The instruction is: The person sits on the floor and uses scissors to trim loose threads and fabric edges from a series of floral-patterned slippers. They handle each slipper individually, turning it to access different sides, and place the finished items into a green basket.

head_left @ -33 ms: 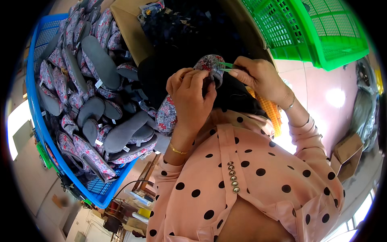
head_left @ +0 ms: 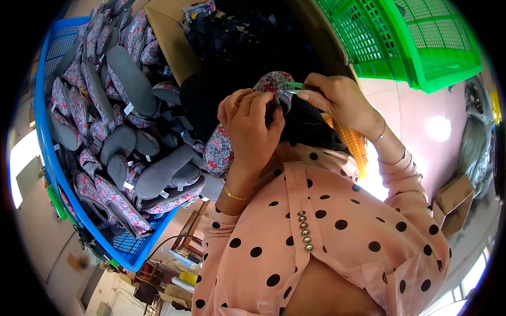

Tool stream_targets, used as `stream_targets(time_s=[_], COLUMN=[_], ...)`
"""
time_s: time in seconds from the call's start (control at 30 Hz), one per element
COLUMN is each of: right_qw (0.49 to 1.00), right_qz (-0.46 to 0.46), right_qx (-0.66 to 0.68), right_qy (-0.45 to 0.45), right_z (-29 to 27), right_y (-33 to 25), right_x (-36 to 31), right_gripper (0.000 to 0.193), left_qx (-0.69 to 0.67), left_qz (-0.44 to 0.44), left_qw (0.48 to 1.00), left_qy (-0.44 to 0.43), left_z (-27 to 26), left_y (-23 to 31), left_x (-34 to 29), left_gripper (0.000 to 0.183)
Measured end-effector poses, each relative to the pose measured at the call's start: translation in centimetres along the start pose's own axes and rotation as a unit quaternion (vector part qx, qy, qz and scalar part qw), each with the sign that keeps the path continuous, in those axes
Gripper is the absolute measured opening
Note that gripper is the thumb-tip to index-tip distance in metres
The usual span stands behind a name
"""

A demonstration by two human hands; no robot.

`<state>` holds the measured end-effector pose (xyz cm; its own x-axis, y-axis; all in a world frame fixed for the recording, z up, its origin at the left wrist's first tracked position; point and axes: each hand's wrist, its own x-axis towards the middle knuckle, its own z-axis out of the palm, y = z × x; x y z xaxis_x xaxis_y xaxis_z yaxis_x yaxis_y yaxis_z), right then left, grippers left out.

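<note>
My left hand (head_left: 247, 121) is closed around a floral slipper (head_left: 217, 152) with red and grey flowers. Its other end rises past my fingertips, with a grey edge turned toward my right side. Small green thread snips (head_left: 299, 85) are pinched between the thumb and fingers of my right hand (head_left: 337, 100). Their two thin blades point left and meet the slipper's edge close to my left fingertips. Whether a thread lies between the blades is too small to tell. Much of the slipper is hidden behind my left hand.
On the left a blue basket (head_left: 129, 258) is heaped with floral, grey-soled slippers (head_left: 132, 81). Ahead stands an open cardboard box (head_left: 168, 45) with dark scraps inside. A green basket (head_left: 416, 73) is at far right. Orange checked cloth (head_left: 352, 145) hangs beside my lap.
Almost nothing differs. The snips' blades have shifted very slightly at the slipper's edge; both hands keep their places.
</note>
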<state>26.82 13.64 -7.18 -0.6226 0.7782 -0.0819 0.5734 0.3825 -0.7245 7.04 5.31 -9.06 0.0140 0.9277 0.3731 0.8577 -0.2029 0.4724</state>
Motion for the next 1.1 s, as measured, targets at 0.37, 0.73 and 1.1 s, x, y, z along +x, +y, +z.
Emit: stream_targets(time_s=[0.37, 0.73, 1.1], right_qw=[0.995, 0.988, 0.991], right_qz=[-0.053, -0.041, -0.062], right_qx=[-0.001, -0.094, -0.058], right_qy=[-0.089, -0.114, -0.103], right_z=[-0.6, -1.8, -2.1], right_y=[0.2, -0.5, 0.9], right_x=[2.2, 2.9, 4.3], right_gripper=[0.043, 0.055, 0.053], left_qx=[0.106, 0.151, 0.164], left_qz=[0.040, 0.077, 0.082], left_qw=[0.991, 0.982, 0.979], left_qy=[0.070, 0.084, 0.085], left_z=[0.3, 0.5, 0.3], left_y=[0.4, 0.3, 0.1], left_x=[-0.5, -0.6, -0.6], left_gripper=[0.016, 0.014, 0.015])
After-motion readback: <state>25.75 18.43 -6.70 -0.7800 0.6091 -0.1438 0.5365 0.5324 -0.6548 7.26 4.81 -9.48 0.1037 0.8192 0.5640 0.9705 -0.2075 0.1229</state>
